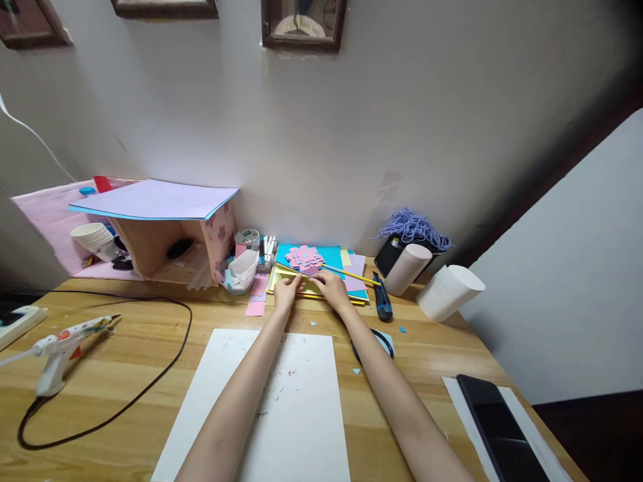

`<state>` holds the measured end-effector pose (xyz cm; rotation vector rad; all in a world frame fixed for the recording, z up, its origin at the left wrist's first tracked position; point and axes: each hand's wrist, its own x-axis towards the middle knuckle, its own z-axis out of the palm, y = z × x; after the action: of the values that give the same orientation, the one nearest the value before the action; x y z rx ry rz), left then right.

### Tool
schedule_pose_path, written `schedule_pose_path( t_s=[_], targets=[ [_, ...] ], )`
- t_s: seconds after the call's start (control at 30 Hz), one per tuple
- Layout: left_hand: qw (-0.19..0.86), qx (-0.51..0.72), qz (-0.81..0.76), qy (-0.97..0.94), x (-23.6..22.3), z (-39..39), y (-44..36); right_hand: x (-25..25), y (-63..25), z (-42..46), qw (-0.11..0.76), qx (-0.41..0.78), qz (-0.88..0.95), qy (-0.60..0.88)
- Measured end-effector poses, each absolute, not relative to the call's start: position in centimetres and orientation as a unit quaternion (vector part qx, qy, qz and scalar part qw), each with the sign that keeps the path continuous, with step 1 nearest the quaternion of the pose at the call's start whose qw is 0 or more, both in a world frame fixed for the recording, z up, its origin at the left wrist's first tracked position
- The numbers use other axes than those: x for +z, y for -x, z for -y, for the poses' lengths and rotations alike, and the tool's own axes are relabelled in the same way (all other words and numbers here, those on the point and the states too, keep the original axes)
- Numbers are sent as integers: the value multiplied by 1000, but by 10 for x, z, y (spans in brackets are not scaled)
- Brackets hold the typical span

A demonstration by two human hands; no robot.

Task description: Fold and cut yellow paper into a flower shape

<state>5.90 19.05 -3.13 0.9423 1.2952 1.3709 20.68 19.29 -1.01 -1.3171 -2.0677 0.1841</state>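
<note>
Both my arms reach across a white sheet (301, 428) to a stack of coloured paper (329, 254) by the wall. My left hand (287, 292) has its fingers curled and pinched on the stack's near edge. My right hand (332, 289) rests on the same edge, fingers bent down onto the paper. A pink paper flower (304, 258) lies on the blue top sheet just beyond my fingers. A yellow pencil (351, 274) lies across the stack to the right.
A glue gun (60, 345) with a black cord (165, 361) stands at left. A pink box (171, 248) under a lilac sheet sits at back left. A blue utility knife (382, 298), white paper rolls (447, 291), purple yarn (414, 227), scissors (374, 341) and a dark tablet (502, 428) lie right.
</note>
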Motion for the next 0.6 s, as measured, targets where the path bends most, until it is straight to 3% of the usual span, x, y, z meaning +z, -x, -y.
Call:
schedule_pose_path(
  t_s=[0.6],
  targets=[
    [506,599,-503,-365,-32,-188,-67,-4,-216,-197,319,135,798,493]
  ],
)
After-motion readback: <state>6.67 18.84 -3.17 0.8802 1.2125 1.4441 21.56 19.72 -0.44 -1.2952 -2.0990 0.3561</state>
